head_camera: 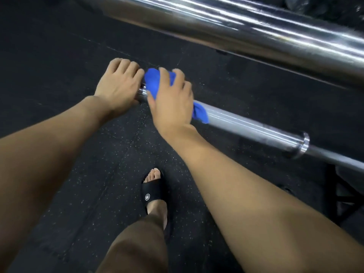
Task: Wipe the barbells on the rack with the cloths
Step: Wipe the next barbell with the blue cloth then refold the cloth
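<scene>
Gripping the barbell point(246, 125) sleeve's end, the left hand point(118, 83) is curling its fingers; the right hand point(171, 99) is wrapping a blue cloth point(153, 81) around it. Its long axis is running upper-left to lower-right. No readable writing.

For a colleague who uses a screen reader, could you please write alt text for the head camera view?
A person's right hand presses a blue cloth around a chrome barbell sleeve, while the left hand grips the sleeve's end. A second barbell runs above, and a foot in a black slide sandal stands on speckled black flooring.
</scene>
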